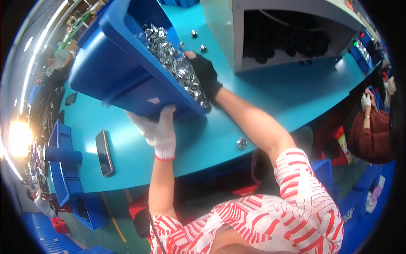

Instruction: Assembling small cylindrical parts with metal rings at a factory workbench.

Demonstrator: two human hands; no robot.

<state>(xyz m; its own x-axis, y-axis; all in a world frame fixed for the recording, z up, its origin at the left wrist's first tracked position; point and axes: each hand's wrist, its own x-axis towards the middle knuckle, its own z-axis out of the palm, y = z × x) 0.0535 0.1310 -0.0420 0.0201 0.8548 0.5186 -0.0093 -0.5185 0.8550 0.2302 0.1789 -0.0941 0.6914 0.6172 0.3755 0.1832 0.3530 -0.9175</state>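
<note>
A large blue plastic bin (122, 76) is tipped on its side over the turquoise table. Shiny small metal parts (171, 59) heap along its lowered side, at the mouth. My left hand (154, 129), in a white glove with a red cuff edge, grips the near side of the bin, thumb against the wall; its other fingers are partly hidden beneath. My right hand (204, 74), in a black glove with bare fingertips, lies stretched along the right side of the metal heap, touching it. Its fingers look extended, with nothing clearly held.
Loose metal parts (194, 34) lie beyond my right hand, and another metal piece (241, 142) near the front edge. A phone (104, 153) rests at left. A pale box-like housing (237, 42) with dark round pieces stands at right. Blue bins (61, 169) sit left; a co-worker's gloved hand (366, 101) shows far right.
</note>
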